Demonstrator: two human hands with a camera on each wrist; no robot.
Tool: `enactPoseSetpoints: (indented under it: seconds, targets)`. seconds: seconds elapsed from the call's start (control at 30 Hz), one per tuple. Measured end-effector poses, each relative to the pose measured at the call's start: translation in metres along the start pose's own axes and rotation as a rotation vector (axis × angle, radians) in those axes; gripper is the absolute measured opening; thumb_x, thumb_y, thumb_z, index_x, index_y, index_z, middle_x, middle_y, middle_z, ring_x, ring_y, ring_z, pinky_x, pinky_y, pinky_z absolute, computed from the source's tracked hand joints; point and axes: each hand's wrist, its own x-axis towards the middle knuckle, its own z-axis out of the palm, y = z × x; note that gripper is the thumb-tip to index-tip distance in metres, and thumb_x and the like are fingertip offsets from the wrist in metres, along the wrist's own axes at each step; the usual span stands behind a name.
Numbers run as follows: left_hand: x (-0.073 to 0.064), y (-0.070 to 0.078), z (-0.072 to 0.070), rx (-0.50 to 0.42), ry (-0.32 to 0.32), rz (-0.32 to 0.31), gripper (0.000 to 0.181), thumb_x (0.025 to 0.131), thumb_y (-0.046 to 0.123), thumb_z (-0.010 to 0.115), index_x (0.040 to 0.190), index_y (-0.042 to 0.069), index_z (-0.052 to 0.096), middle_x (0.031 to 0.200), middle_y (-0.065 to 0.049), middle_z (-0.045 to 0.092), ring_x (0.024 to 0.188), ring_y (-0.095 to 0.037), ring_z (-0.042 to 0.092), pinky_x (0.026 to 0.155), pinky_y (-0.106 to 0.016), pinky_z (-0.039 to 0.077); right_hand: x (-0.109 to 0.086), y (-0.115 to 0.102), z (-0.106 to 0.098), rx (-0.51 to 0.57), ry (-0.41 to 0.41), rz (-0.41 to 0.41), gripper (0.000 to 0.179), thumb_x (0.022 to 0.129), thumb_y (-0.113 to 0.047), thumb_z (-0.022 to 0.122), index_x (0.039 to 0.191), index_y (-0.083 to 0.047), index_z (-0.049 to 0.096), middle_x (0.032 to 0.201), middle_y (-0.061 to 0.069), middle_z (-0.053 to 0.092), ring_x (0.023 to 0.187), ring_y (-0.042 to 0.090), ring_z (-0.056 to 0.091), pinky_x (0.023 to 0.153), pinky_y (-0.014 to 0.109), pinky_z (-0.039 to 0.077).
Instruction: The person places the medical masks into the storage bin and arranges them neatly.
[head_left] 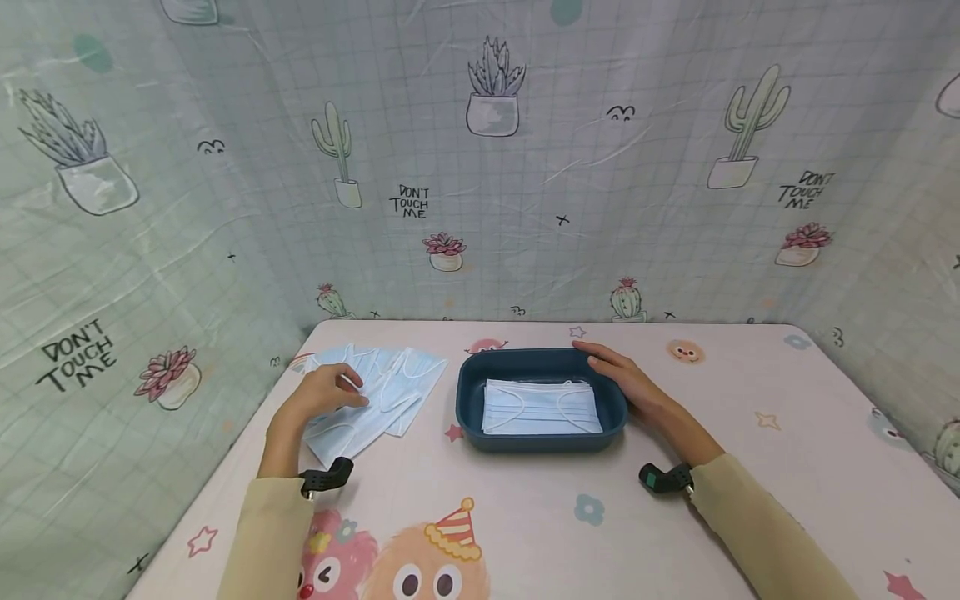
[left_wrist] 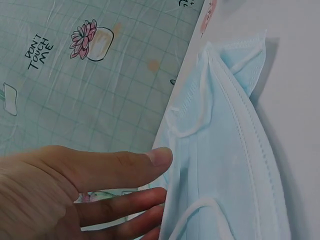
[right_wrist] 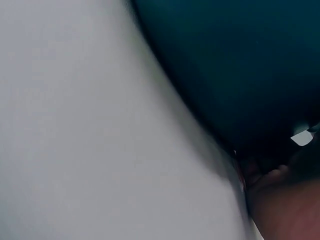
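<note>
"Where do the loose masks lie for you?"

"On my left, splayed near the table's far left corner, each at its own slant. My left hand is over them; my right hand is well apart."

"Has the left got hold of one?"

"I don't read it so. Thumb and fingers stand apart at a mask's edge; in the wrist view the fingertips run out there, so what they touch I can't tell."

"And outward from that?"

"The box, right of the masks across a strip of table. Its long axis runs left to right, and so does the stack of masks inside. The relation I'd watch is the loose masks' slant against that line."

"Your right?"

"It grips the box's far right corner, digits either side of the rim. How firmly, I can't judge: that wrist view is dark, mostly box wall and table, with the hand cut off."

"Anything else hidden?"

"The loose masks overlap, partly under my left hand, so I can't count them."
</note>
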Motion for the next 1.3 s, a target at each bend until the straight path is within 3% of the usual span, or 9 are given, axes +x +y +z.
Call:
enactPoseSetpoints:
  seconds: [0.17, 0.3, 0.63, 0.83, 0.97, 1.13, 1.3]
  targets:
    - [-0.001, -0.001, 0.001, 0.001, -0.007, -0.028, 0.035, 0.083, 0.014, 0.083, 0.112, 0.003, 0.067, 0.103, -0.015, 0.072, 0.092, -0.027, 0.065, 0.078, -0.036, 0.051, 0.001, 0.002, 0.001, -0.018, -0.010, -0.029, 0.053, 0.110, -0.023, 0.046, 0.160, -0.008, 0.036, 0.173, 0.017, 0.020, 0.161, 0.041, 0.008, 0.127, 0.067, 0.005]
    - [0.001, -0.004, 0.004, 0.003, 0.000, -0.014, 0.032, 0.083, 0.007, 0.081, 0.112, 0.003, 0.068, 0.101, -0.014, 0.072, 0.090, -0.025, 0.064, 0.077, -0.035, 0.052, 0.002, 0.005, 0.001, -0.035, -0.010, -0.033, 0.056, 0.108, -0.023, 0.050, 0.160, -0.009, 0.036, 0.172, 0.017, 0.020, 0.161, 0.042, 0.007, 0.126, 0.069, 0.004]
    - [0.002, -0.011, 0.003, -0.036, -0.013, 0.060, 0.029, 0.083, -0.003, 0.071, 0.111, 0.003, 0.070, 0.100, -0.016, 0.070, 0.089, -0.025, 0.063, 0.073, -0.032, 0.049, 0.001, 0.004, -0.001, -0.054, 0.002, -0.062, 0.055, 0.107, -0.021, 0.051, 0.159, -0.008, 0.038, 0.172, 0.017, 0.023, 0.161, 0.042, 0.008, 0.126, 0.070, 0.002]
    - [-0.004, -0.011, -0.001, -0.088, -0.012, 0.120, 0.030, 0.082, -0.006, 0.061, 0.106, 0.000, 0.078, 0.096, -0.014, 0.069, 0.084, -0.021, 0.052, 0.068, -0.030, 0.044, 0.002, 0.002, -0.001, -0.063, -0.001, -0.068, 0.055, 0.107, -0.021, 0.051, 0.159, -0.008, 0.039, 0.171, 0.017, 0.024, 0.161, 0.041, 0.008, 0.126, 0.070, 0.002]
    - [-0.005, -0.011, -0.001, -0.097, -0.015, 0.090, 0.030, 0.084, -0.005, 0.061, 0.110, -0.004, 0.077, 0.103, -0.017, 0.070, 0.084, -0.021, 0.051, 0.068, -0.030, 0.045, 0.001, 0.003, -0.001, -0.060, 0.007, -0.063, 0.057, 0.106, -0.024, 0.054, 0.159, -0.008, 0.039, 0.171, 0.017, 0.024, 0.161, 0.041, 0.009, 0.126, 0.070, 0.002]
    - [-0.006, -0.012, -0.002, -0.103, -0.023, 0.026, 0.029, 0.085, 0.001, 0.072, 0.114, -0.002, 0.077, 0.117, -0.022, 0.069, 0.099, -0.027, 0.057, 0.077, -0.032, 0.054, 0.001, 0.006, -0.001, -0.059, 0.013, -0.058, 0.057, 0.106, -0.023, 0.055, 0.159, -0.010, 0.041, 0.171, 0.016, 0.025, 0.161, 0.040, 0.009, 0.126, 0.069, 0.003]
    - [-0.007, -0.012, -0.003, -0.141, -0.032, 0.001, 0.034, 0.087, 0.002, 0.073, 0.121, -0.002, 0.074, 0.133, -0.027, 0.065, 0.115, -0.035, 0.058, 0.083, -0.037, 0.058, 0.001, 0.005, -0.001, -0.077, 0.010, -0.066, 0.056, 0.106, -0.023, 0.054, 0.158, -0.010, 0.041, 0.171, 0.017, 0.026, 0.161, 0.041, 0.010, 0.125, 0.071, 0.003]
